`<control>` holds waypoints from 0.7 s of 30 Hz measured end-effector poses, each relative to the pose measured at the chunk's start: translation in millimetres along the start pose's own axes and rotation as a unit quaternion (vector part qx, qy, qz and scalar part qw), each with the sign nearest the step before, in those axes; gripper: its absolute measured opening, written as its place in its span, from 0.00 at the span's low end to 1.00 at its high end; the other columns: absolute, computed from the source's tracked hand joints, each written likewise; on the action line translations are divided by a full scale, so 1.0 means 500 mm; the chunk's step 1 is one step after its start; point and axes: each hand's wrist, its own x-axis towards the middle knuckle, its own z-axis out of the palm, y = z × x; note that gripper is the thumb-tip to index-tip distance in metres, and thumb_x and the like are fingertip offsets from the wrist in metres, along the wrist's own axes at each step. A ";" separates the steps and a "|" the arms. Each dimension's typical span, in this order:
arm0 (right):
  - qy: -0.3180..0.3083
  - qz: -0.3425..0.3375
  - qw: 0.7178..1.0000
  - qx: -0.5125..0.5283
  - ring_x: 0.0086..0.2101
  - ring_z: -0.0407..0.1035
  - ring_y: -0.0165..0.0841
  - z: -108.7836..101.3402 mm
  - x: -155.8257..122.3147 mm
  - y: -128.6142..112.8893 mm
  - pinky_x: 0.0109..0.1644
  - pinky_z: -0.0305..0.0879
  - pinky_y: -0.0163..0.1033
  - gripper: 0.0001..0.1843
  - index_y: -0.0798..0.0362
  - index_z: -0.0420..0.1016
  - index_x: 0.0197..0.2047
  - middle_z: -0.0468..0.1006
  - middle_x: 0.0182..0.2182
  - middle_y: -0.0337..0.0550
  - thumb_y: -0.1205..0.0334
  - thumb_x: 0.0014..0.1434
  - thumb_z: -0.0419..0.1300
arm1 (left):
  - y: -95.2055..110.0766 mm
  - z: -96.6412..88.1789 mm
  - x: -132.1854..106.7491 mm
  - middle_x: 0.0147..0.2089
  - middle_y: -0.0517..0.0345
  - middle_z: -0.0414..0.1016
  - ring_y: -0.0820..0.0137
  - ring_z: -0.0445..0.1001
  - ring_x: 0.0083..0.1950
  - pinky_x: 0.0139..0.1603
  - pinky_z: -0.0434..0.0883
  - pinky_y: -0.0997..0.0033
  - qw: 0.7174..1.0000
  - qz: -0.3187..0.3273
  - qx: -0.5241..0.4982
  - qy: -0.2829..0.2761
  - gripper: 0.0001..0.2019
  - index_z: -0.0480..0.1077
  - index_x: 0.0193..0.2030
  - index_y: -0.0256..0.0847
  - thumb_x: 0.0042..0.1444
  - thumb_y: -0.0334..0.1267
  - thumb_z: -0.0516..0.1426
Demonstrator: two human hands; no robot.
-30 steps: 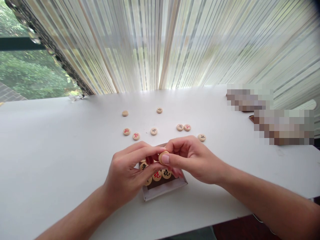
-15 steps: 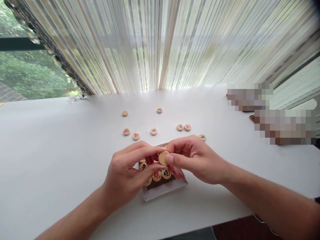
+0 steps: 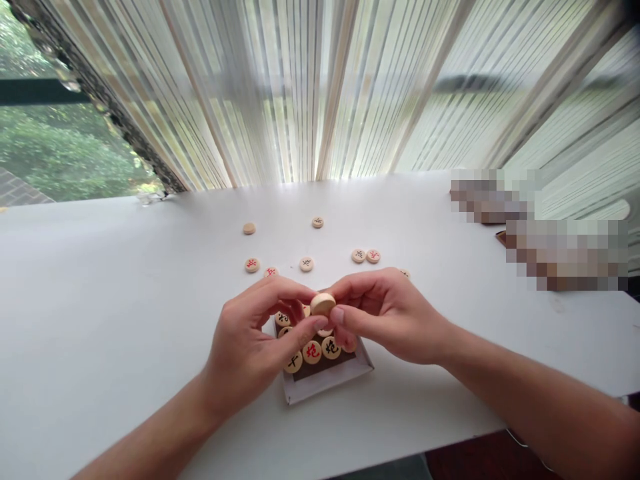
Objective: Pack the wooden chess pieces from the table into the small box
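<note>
A round wooden Chinese chess piece (image 3: 323,305) is held up between the fingertips of both hands. My left hand (image 3: 260,333) touches its left side with thumb and index finger. My right hand (image 3: 387,317) pinches it from the right. The piece is tilted, and its visible surfaces are plain. Just below lies a shallow box (image 3: 330,381) with pale sides, holding several chess pieces with red or black characters, such as a red-marked piece (image 3: 312,352) and a black-marked piece (image 3: 331,347). My hands cover the box's back part.
Several loose chess pieces lie beyond the hands, among them a blank-looking one (image 3: 249,229) and a touching pair (image 3: 365,256). Blurred-out brown objects (image 3: 565,257) stand at the right of the white table (image 3: 125,300). A striped curtain (image 3: 280,93) hangs behind.
The held piece has turned from showing its flat plain face to showing its edge, and sits slightly higher. My left thumb has shifted, uncovering more pieces in the box.
</note>
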 end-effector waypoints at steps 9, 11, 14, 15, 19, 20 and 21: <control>-0.012 -0.095 0.977 -0.192 0.31 0.80 0.30 -0.011 -0.005 -0.010 0.37 0.79 0.33 0.11 0.57 0.87 0.48 0.87 0.34 0.45 0.67 0.61 0.73 | -0.007 -0.007 0.003 0.43 0.56 0.79 0.75 0.79 0.42 0.46 0.77 0.76 0.970 0.180 0.160 0.019 0.12 0.81 0.47 0.38 0.60 0.19 0.67; -0.027 -0.106 0.968 -0.226 0.32 0.81 0.31 -0.019 -0.005 -0.015 0.39 0.80 0.34 0.11 0.56 0.87 0.48 0.88 0.35 0.46 0.66 0.61 0.73 | -0.007 -0.008 0.000 0.44 0.54 0.79 0.75 0.80 0.43 0.45 0.77 0.77 0.962 0.207 0.176 0.004 0.12 0.81 0.48 0.36 0.61 0.19 0.66; -0.041 -0.102 0.955 -0.277 0.33 0.81 0.33 -0.027 -0.006 -0.024 0.38 0.80 0.36 0.11 0.57 0.86 0.47 0.88 0.35 0.47 0.63 0.62 0.72 | -0.007 -0.008 -0.003 0.45 0.53 0.79 0.74 0.79 0.42 0.44 0.78 0.77 0.955 0.228 0.190 -0.014 0.11 0.81 0.49 0.35 0.63 0.20 0.65; -0.047 -0.093 0.951 -0.290 0.32 0.81 0.33 -0.028 -0.006 -0.028 0.38 0.80 0.36 0.11 0.58 0.86 0.47 0.88 0.35 0.47 0.63 0.63 0.72 | -0.007 -0.008 -0.004 0.45 0.52 0.79 0.73 0.79 0.41 0.42 0.78 0.76 0.953 0.231 0.195 -0.020 0.11 0.81 0.49 0.36 0.64 0.21 0.64; -0.078 -0.053 0.945 -0.313 0.32 0.81 0.32 -0.029 -0.008 -0.037 0.37 0.79 0.34 0.10 0.59 0.84 0.46 0.87 0.34 0.45 0.63 0.62 0.71 | -0.011 -0.005 -0.004 0.45 0.52 0.79 0.72 0.78 0.38 0.39 0.78 0.74 0.947 0.241 0.211 -0.038 0.08 0.81 0.48 0.37 0.66 0.24 0.62; -0.081 -0.046 0.945 -0.315 0.32 0.81 0.32 -0.029 -0.008 -0.039 0.37 0.79 0.34 0.10 0.58 0.84 0.46 0.87 0.33 0.45 0.63 0.62 0.71 | -0.013 -0.005 -0.003 0.44 0.52 0.80 0.72 0.79 0.38 0.38 0.78 0.73 0.946 0.241 0.213 -0.038 0.08 0.81 0.48 0.38 0.66 0.24 0.63; -0.080 -0.041 0.943 -0.320 0.32 0.81 0.32 -0.031 -0.008 -0.040 0.37 0.79 0.34 0.10 0.58 0.84 0.45 0.87 0.33 0.45 0.63 0.62 0.72 | -0.015 -0.004 -0.002 0.44 0.52 0.80 0.72 0.79 0.38 0.39 0.78 0.74 0.946 0.241 0.214 -0.034 0.07 0.80 0.47 0.38 0.66 0.25 0.63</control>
